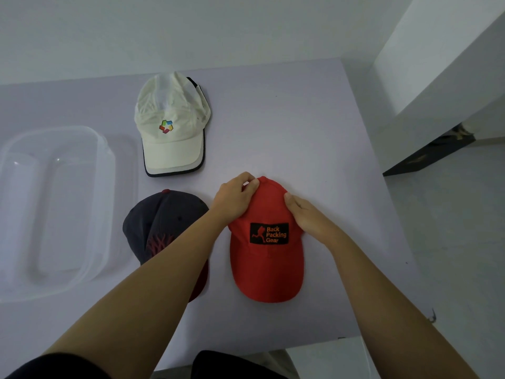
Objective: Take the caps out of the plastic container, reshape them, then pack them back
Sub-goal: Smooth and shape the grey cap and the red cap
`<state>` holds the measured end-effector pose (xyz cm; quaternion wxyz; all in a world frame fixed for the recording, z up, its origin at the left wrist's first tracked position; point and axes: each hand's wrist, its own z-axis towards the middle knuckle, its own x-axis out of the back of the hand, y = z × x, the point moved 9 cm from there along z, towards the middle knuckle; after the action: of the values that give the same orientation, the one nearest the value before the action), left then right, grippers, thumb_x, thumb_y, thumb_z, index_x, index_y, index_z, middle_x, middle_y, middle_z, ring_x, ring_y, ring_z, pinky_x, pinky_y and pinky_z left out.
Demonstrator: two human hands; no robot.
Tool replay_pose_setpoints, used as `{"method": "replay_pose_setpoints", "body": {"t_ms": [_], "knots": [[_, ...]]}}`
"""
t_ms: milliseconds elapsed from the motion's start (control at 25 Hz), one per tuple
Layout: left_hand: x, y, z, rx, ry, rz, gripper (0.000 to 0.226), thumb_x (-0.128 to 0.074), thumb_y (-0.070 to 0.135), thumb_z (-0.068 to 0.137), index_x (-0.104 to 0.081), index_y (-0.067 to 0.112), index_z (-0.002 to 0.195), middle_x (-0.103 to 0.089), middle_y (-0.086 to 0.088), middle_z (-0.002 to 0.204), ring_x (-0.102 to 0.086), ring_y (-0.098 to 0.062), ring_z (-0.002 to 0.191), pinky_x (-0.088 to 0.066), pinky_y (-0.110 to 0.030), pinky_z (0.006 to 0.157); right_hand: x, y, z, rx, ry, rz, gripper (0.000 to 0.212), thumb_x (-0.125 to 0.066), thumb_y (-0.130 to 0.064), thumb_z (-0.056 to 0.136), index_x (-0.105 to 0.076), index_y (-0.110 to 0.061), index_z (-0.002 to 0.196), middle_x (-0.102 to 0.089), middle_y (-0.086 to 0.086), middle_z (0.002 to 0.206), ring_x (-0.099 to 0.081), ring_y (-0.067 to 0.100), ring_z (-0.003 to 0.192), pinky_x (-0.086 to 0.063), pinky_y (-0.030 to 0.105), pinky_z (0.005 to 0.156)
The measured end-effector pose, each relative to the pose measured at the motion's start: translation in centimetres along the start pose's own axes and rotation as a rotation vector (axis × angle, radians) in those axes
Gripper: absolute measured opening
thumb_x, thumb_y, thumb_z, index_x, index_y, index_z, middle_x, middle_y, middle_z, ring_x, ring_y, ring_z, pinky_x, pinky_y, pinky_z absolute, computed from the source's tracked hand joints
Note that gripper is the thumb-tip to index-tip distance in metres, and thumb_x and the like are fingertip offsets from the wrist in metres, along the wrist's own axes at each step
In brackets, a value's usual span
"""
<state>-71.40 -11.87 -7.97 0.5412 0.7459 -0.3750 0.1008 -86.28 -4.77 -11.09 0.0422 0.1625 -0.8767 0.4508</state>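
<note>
A red cap (267, 266) with a black "Back Packing Gear" patch lies on the table, brim towards me. My left hand (235, 198) pinches the crown's top left, and my right hand (306, 214) grips its right side. A dark navy cap (161, 217) with a red design lies left of it, partly under my left forearm. A cream cap (172, 124) with a coloured logo rests farther back. The clear plastic container (106, 187) stands empty at the left.
The pale lilac table (287, 119) ends at its right edge near a white wall and grey floor. A dark object (431, 154) lies on the floor at the right. White wall runs behind the table.
</note>
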Motion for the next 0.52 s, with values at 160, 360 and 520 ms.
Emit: {"method": "replay_pose_setpoints", "body": {"t_ms": [160, 360, 520], "knots": [[-0.3, 0.1, -0.1, -0.014, -0.024, 0.001, 0.035, -0.040, 0.039, 0.098, -0.065, 0.015, 0.102, -0.066, -0.002, 0.094, -0.057, -0.016, 0.087, -0.041, -0.026, 0.075, 1.0, -0.3, 0.0, 0.039, 0.116, 0.101, 0.045, -0.035, -0.048, 0.098, -0.061, -0.020, 0.121, -0.063, -0.002, 0.121, -0.058, 0.013, 0.112, -0.044, 0.028, 0.098], [-0.4, 0.5, -0.1, -0.019, -0.030, 0.018, 0.051, -0.044, 0.040, 0.096, -0.064, -0.004, 0.082, -0.057, -0.008, 0.071, -0.049, -0.015, 0.066, -0.040, -0.028, 0.064, 1.8, -3.1, 0.7, 0.081, 0.182, -0.016, 0.036, -0.046, -0.041, 0.095, -0.069, -0.015, 0.104, -0.068, -0.003, 0.102, -0.061, 0.009, 0.095, -0.048, 0.025, 0.083], [0.0, 0.6, 0.1, -0.008, -0.024, 0.165, 0.052, -0.045, 0.038, 0.097, -0.045, 0.005, 0.056, -0.042, -0.002, 0.053, -0.039, -0.012, 0.051, -0.032, -0.025, 0.054, 1.2, -3.2, 2.0, -0.009, 0.088, -0.165, 0.040, -0.045, -0.040, 0.094, -0.058, -0.007, 0.075, -0.054, 0.010, 0.075, -0.050, 0.020, 0.070, -0.040, 0.033, 0.067]]}}
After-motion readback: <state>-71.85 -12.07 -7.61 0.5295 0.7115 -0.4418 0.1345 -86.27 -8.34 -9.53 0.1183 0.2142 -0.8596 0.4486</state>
